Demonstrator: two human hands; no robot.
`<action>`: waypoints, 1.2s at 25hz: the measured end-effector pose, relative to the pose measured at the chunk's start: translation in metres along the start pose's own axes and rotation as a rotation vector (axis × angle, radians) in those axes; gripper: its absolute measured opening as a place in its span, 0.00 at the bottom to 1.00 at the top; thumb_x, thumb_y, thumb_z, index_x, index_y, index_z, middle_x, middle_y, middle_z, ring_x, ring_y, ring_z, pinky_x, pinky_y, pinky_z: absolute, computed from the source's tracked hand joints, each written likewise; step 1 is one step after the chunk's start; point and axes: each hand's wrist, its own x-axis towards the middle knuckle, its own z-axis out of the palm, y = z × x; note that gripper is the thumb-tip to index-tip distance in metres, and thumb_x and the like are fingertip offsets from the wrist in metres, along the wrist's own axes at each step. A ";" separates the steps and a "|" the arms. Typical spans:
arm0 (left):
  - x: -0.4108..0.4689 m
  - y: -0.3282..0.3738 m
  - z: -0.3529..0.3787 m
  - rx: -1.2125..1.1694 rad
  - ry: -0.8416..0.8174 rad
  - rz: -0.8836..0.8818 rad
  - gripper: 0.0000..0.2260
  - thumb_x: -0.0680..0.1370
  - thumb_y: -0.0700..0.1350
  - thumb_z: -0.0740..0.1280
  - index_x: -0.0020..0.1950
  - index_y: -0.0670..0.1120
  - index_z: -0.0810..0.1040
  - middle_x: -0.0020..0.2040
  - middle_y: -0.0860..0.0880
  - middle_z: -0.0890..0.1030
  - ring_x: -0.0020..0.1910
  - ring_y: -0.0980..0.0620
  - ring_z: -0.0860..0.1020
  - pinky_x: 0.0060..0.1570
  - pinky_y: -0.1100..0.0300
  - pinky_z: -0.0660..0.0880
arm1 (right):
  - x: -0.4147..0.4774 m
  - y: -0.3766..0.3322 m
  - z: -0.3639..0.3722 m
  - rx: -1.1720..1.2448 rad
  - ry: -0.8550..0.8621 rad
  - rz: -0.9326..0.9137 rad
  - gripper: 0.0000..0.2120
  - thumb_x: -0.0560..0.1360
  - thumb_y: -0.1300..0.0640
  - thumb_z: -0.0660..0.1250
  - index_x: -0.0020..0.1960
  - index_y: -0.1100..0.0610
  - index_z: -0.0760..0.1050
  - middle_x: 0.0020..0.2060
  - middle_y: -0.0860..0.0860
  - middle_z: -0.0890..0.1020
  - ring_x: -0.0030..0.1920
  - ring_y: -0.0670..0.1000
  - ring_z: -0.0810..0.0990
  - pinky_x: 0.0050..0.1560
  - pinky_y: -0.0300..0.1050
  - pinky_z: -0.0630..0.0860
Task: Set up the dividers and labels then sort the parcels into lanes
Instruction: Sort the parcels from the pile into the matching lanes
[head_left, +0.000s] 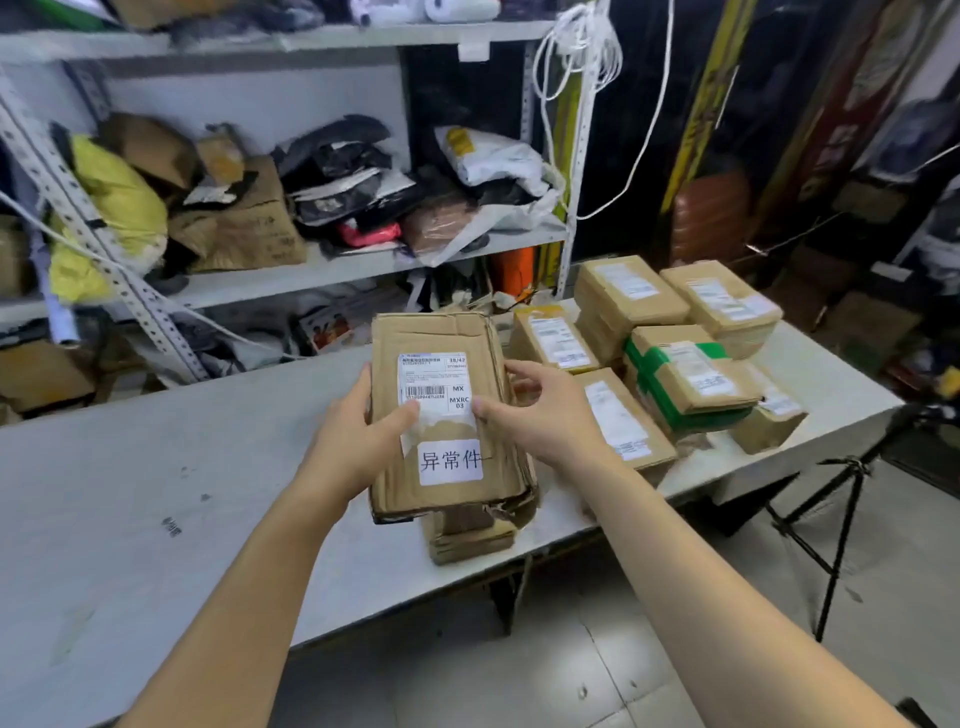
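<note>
A flattened brown cardboard piece is held up over the grey table, on a small stack of similar cardboard. It carries a shipping label and a white sticker with Chinese characters. My left hand grips its left edge, thumb on the front. My right hand grips its right edge, thumb on the label. Several brown parcels with shipping labels lie in a cluster on the table's right part, one wrapped in green tape.
A white metal shelf behind the table holds bags, mailers and crumpled boxes. A black tripod stands on the tiled floor off the table's right end. White cords hang from the shelf's upper right.
</note>
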 end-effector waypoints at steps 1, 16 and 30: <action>0.002 0.011 0.019 -0.020 -0.006 0.012 0.20 0.81 0.50 0.68 0.72 0.63 0.71 0.59 0.58 0.83 0.58 0.54 0.81 0.54 0.52 0.79 | 0.004 0.007 -0.019 -0.007 0.002 0.003 0.36 0.67 0.41 0.78 0.73 0.49 0.74 0.60 0.47 0.81 0.58 0.46 0.79 0.60 0.48 0.78; 0.110 0.135 0.258 0.119 -0.023 0.144 0.26 0.74 0.59 0.68 0.72 0.62 0.68 0.61 0.50 0.67 0.58 0.46 0.75 0.56 0.48 0.78 | 0.111 0.100 -0.247 -0.087 0.101 0.138 0.34 0.71 0.41 0.76 0.74 0.49 0.73 0.51 0.42 0.80 0.51 0.41 0.78 0.43 0.36 0.73; 0.128 0.203 0.496 0.318 -0.006 0.041 0.25 0.70 0.64 0.70 0.65 0.61 0.74 0.60 0.56 0.80 0.58 0.51 0.79 0.57 0.48 0.78 | 0.191 0.264 -0.433 -0.108 0.047 0.176 0.32 0.70 0.40 0.77 0.72 0.45 0.75 0.54 0.45 0.83 0.52 0.45 0.81 0.51 0.48 0.81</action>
